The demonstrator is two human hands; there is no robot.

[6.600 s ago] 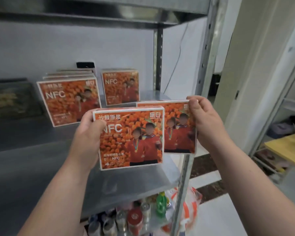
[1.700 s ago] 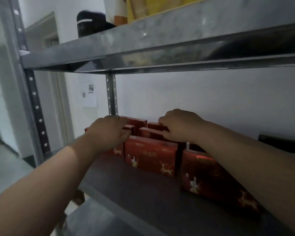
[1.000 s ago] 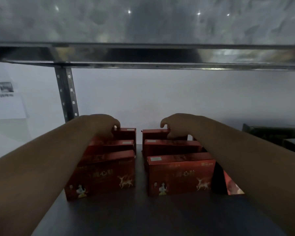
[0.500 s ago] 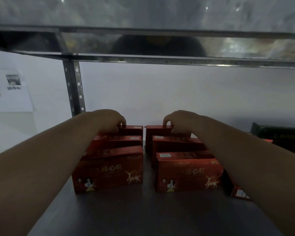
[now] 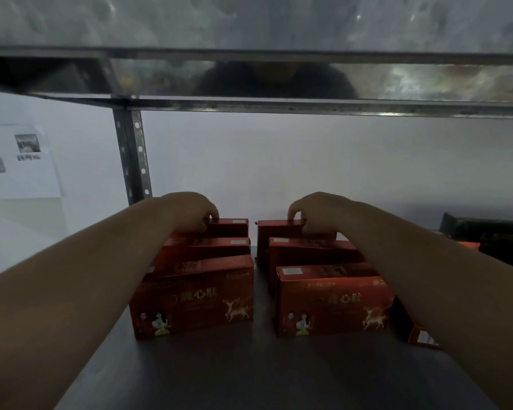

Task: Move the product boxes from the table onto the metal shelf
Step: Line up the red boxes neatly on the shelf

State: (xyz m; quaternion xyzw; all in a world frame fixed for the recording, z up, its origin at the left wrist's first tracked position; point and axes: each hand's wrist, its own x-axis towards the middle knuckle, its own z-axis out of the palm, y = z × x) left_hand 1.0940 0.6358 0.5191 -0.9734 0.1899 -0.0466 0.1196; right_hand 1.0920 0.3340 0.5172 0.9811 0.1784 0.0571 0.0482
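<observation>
Red printed card throughout. The front left box (image 5: 196,300), middle left box (image 5: 216,248) and rear left box (image 5: 231,227) form one file running from the front edge toward the back edge of the grey metal shelf (image 5: 249,374). The front right box (image 5: 332,303), middle right box (image 5: 308,253) and rear right box (image 5: 276,232) form a second file beside it, with a narrow strip of bare shelf between the two. Each stands upright on a long edge, long axis parallel to the front edge, deer-printed face toward that edge.

The left hand (image 5: 190,211) is curled over the top of the rear left box and grips it. The right hand (image 5: 317,211) is curled likewise over the rear right box. Both forearms pass above the nearer boxes.

A further red box (image 5: 421,335) lies partly hidden under the right forearm. Dark boxes (image 5: 486,232) sit toward the right back corner. A perforated upright post (image 5: 132,158) rises at the left back, and an upper shelf (image 5: 249,25) spans overhead.
</observation>
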